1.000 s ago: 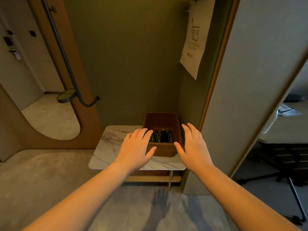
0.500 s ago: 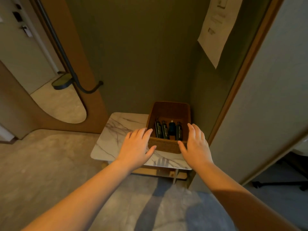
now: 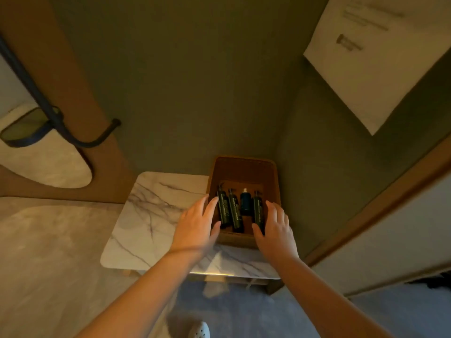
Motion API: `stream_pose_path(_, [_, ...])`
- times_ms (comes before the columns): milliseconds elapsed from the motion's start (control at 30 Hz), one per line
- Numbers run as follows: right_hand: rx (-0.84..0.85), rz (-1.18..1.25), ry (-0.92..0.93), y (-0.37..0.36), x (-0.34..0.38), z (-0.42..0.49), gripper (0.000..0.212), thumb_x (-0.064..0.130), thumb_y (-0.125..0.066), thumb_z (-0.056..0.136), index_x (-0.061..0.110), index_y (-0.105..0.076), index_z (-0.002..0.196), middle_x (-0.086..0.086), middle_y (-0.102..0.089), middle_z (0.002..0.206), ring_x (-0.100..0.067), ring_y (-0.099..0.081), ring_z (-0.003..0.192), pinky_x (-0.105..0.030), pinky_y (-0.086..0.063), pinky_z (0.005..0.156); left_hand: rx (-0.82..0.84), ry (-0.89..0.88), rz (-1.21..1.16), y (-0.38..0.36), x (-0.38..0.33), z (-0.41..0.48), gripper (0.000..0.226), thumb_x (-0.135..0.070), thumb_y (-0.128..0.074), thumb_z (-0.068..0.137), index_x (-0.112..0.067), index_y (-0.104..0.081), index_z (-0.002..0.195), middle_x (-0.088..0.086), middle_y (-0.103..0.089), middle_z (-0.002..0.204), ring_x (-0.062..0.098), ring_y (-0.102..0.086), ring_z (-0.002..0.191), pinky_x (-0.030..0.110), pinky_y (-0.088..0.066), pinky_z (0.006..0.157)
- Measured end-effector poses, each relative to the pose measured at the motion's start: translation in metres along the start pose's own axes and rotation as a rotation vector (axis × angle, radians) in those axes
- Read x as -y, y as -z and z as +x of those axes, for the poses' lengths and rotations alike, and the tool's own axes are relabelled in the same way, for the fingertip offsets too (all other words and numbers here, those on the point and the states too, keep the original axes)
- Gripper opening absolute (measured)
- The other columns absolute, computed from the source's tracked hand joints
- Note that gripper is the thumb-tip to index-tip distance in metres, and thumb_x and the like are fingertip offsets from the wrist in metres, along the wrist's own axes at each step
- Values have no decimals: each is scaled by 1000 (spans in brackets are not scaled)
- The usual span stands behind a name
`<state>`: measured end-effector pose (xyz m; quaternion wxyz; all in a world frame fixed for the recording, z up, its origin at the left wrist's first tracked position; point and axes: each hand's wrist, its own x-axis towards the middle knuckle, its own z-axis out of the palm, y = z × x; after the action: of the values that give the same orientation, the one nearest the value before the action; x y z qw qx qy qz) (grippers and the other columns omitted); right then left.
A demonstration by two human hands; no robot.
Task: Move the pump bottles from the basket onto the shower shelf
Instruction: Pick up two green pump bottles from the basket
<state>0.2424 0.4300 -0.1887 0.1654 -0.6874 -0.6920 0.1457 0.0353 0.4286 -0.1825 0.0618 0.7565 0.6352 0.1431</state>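
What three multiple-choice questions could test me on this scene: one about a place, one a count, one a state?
1. Where does the basket stand?
A. On the floor
B. On the marble table, at its corner by the wall
C. On a chair

2. How many bottles are in it?
A. One
B. Two
C. Four

3. How are the left hand and right hand?
A. Both open, one on each side of the basket
B. Both gripping bottles
C. One holding a sheet of paper

Answers: 1 B, the basket sits on the marble top; 2 C, four dark bottles show side by side; 3 A, the fingers are straight and grip nothing.
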Motion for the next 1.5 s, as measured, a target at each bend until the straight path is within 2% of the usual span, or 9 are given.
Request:
stream_pose_path(200, [46,42,-90,-37,1,62,66,37,-50,92,16,-18,146,-6,-25,151,-21,-26,139,-39,-34,110,57,-38,-51,-36,41,60,56,-40,-42,94,-20,-27,144,5,-38,145,20,-39,130,36,-40,103])
stream_pose_path(333, [100,81,-147,-50,-8,87,68,35,-52,92,19,-16,147,-3,-22,152,-19,-26,139,-37,-36,109,127,7,-122,-59,51,86,57,-38,-45,94,-20,-26,145,5,-36,146,20,-40,128,35,-40,102])
stream_pose_path(567, [165,105,-151,-80,-31,137,68,32,-58,89,16,-24,145,-6,-31,147,-20,-34,133,-35,-37,107,189,61,-145,-99,58,124,59,-38,-46,94,-21,-23,146,5,-32,148,20,-38,129,37,-40,102])
stream_pose_path(733, [265,115,-138,-107,-52,181,70,32,-57,90,16,-20,147,-9,-25,152,-24,-28,137,-39,-34,109,256,152,-164,-130,55,150,62,-34,-48,92,-19,-23,147,8,-32,148,24,-38,129,39,-37,103])
stream_pose_path(833, [309,108,-123,-128,-65,207,70,32,-56,90,15,-19,147,-9,-24,152,-25,-27,137,-41,-33,109,253,165,-180,-155,54,165,63,-29,-53,90,-15,-28,146,11,-38,144,26,-42,126,39,-42,99])
stream_pose_path(1000, [370,112,-136,-170,-85,232,71,33,-57,90,17,-18,147,-8,-24,152,-25,-27,137,-38,-31,110,317,251,-198,-203,61,187,65,-33,-49,91,-20,-20,148,7,-32,147,24,-38,128,36,-40,98])
stream_pose_path(1200, [362,151,-151,-227,-107,251,70,27,-62,88,13,-25,145,-10,-32,145,-23,-34,132,-30,-30,106,324,263,-260,-262,82,212,64,-33,-49,91,-18,-22,147,8,-35,145,26,-41,126,40,-42,99])
stream_pose_path(1367, [358,188,-167,-271,-121,265,68,26,-63,87,14,-27,144,-9,-33,144,-22,-36,130,-35,-35,108,362,327,-293,-308,96,231,67,-38,-46,91,-24,-14,148,5,-28,148,24,-37,128,41,-41,99])
stream_pose_path(1500, [361,214,-163,-297,-128,268,65,25,-61,88,16,-28,143,-6,-34,143,-20,-36,129,-33,-35,105,419,341,-322,-344,93,239,69,-35,-47,91,-23,-10,148,5,-26,147,22,-36,128,41,-45,96])
